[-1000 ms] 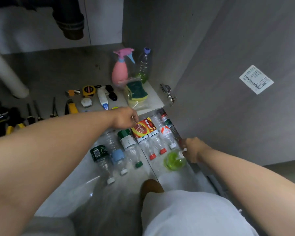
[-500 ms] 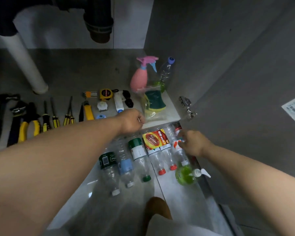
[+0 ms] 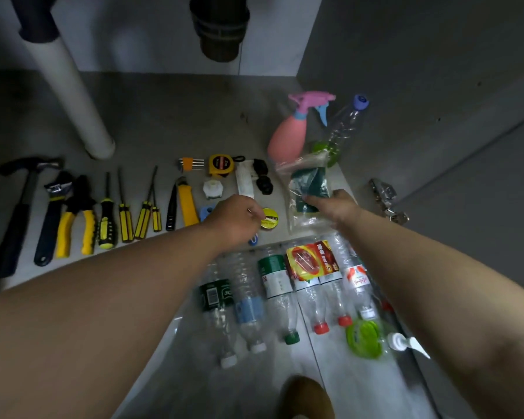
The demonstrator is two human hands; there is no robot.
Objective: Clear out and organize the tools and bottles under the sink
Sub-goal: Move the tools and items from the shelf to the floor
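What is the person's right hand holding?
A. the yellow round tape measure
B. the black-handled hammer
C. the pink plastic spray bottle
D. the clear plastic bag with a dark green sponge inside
D: the right hand reaches forward and its fingers grip the clear plastic bag with a dark green sponge inside, at the bag's lower part.

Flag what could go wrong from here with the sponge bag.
1. The right grip holds the bag just in front of the upright spray bottle and clear bottle. A swing of the limp bag might topple either one.
2. The right forearm hangs over the row of lying bottles. A brush could set them rolling out of line.
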